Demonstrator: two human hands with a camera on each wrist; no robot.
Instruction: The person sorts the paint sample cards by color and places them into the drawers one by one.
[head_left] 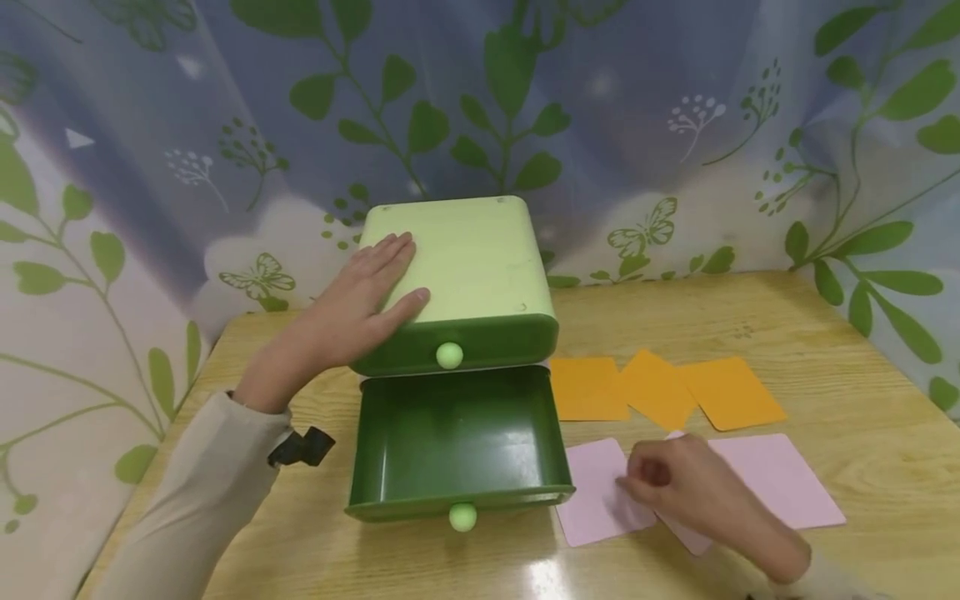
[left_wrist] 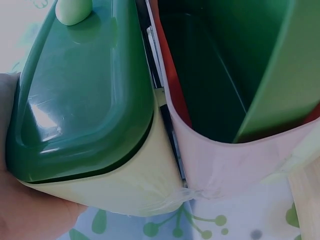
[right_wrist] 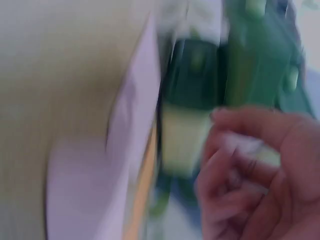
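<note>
A small chest of drawers [head_left: 480,258] has a pale green top section and a dark green upper drawer front [left_wrist: 70,100]. Below it, the lower green drawer [head_left: 457,442] is pulled out, with nothing visible inside. My left hand [head_left: 356,304] lies with straight fingers on the left part of the chest's top. To the right, my right hand [head_left: 693,487] hovers around the pink cards, its fingers loosely curled; I see nothing held in it. One pink card [head_left: 596,492] lies near its fingertips, and more pink card [head_left: 787,479] shows beyond the hand. The right wrist view is blurred.
Behind the pink cards, three orange cards [head_left: 588,390] lie in a row, some overlapping. Everything stands on a wooden table [head_left: 862,392]. A leaf-patterned curtain [head_left: 600,125] hangs along the back and sides. The open drawer juts toward the front edge.
</note>
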